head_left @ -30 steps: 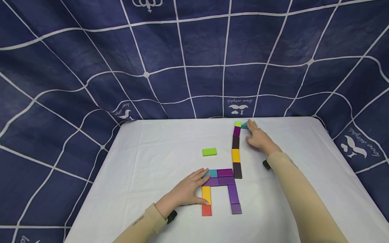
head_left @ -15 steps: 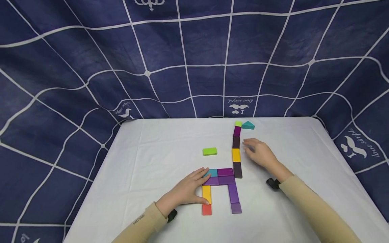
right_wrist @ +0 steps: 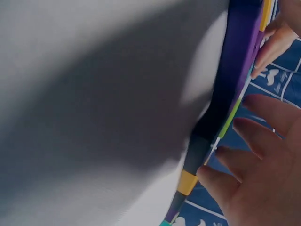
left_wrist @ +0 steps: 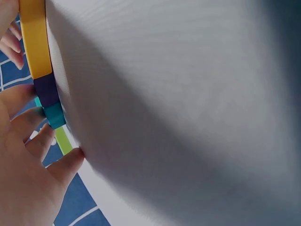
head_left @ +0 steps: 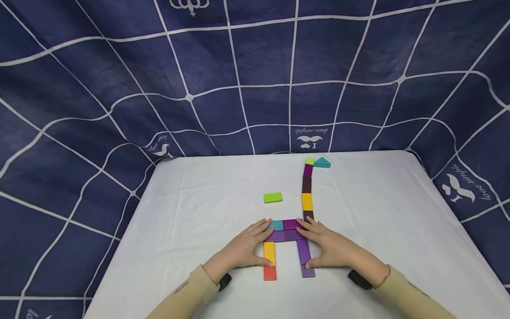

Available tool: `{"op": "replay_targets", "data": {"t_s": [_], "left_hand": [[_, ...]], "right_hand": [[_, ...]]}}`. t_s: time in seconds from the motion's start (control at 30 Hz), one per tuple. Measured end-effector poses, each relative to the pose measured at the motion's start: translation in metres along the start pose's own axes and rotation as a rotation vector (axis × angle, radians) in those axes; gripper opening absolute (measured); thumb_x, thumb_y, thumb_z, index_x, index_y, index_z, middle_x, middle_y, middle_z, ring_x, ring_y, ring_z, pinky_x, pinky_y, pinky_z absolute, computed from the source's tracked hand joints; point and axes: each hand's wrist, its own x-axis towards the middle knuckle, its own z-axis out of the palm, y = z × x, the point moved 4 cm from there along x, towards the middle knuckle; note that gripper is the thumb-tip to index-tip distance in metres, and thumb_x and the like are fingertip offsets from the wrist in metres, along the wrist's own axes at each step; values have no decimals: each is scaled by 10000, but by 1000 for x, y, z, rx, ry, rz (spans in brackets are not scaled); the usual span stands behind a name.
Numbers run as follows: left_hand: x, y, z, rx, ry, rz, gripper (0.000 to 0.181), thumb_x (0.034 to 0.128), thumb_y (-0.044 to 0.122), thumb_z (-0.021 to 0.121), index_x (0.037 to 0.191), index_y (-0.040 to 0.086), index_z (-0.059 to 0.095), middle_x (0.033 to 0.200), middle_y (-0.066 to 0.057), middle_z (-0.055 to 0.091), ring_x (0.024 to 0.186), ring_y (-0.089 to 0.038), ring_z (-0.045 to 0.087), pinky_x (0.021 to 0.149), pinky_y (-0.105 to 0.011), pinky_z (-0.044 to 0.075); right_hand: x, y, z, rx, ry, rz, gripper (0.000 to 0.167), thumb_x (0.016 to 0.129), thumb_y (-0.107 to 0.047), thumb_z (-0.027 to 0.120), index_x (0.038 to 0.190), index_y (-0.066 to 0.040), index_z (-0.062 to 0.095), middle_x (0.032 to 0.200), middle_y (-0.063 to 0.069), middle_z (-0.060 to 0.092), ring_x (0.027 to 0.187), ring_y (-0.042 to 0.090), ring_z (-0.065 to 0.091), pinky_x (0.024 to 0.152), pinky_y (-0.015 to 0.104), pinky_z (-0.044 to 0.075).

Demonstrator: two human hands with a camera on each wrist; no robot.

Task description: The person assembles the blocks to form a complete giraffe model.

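Note:
My left hand (head_left: pixel 243 248) lies with spread fingers at the left side of a flat block figure. Its fingertips touch the light-blue block (head_left: pixel 277 225) and a purple block (head_left: pixel 275 235); its thumb reaches the join of a yellow block (head_left: pixel 269 251) and a red block (head_left: pixel 269 273). Opposite it, my right hand (head_left: pixel 332 246) spreads its fingers over the right side. Those fingertips lie by the magenta block (head_left: pixel 291 224) and partly cover a dark block (head_left: pixel 308 214). The right thumb is at the lower violet block (head_left: pixel 308 272), below a longer violet one (head_left: pixel 304 251).
From the figure's upper right runs a column of blocks: yellow (head_left: pixel 307 201), dark brown (head_left: pixel 307 185), magenta (head_left: pixel 308 170) and lime (head_left: pixel 309 161). A teal triangle (head_left: pixel 322 163) adjoins its top. One lime-green block (head_left: pixel 272 197) lies apart on the white tablecloth (head_left: pixel 211 195).
My right hand has left the teal triangle and come down toward me to the figure's right side. The triangle stays by the column's top. My left hand has kept its place.

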Motion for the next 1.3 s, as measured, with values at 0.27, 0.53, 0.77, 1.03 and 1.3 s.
{"op": "replay_targets", "data": {"t_s": [0.27, 0.53, 0.77, 1.03, 1.3], "left_hand": [[-1, 0, -1, -36, -3, -4, 1007, 774, 632, 730, 1549, 142, 316, 1654, 1, 196, 1532, -224, 171, 1211, -449, 279], [2, -4, -11, -163, 59, -45, 833, 863, 555, 682, 1532, 170, 370, 1632, 16, 265, 1523, -210, 211, 1209, -465, 277], [29, -23, -38, -247, 303, -119, 413, 967, 285, 636, 1352, 139, 609, 1401, -36, 590, 1329, -230, 531, 1109, -412, 437], [57, -36, -49, -164, 290, -216, 175, 923, 208, 700, 1074, 126, 736, 991, 1, 688, 864, -124, 613, 811, -300, 544], [51, -28, -33, -258, 122, -133, 243, 885, 236, 745, 1096, 116, 754, 953, 22, 692, 825, -78, 568, 783, -244, 514]], "right_hand": [[-2, 5, 10, 29, -10, 7, 960, 726, -494, 829, 1486, -61, 432, 1629, 43, 274, 1504, 377, 197, 1176, 565, 256], [-1, 3, 8, 37, 1, -2, 967, 717, -492, 834, 1482, -54, 437, 1630, 54, 272, 1502, 376, 201, 1176, 556, 255], [-3, 5, 9, 61, 8, 11, 976, 702, -484, 844, 1482, -60, 439, 1632, 44, 269, 1503, 368, 202, 1175, 549, 249], [0, 6, 16, 78, -16, 34, 998, 702, -546, 815, 1496, -85, 424, 1645, 32, 232, 1516, 356, 169, 1190, 549, 227], [-2, 7, 12, 88, 0, 41, 991, 696, -501, 840, 1490, -72, 431, 1643, 54, 232, 1510, 380, 176, 1186, 571, 228]]}}
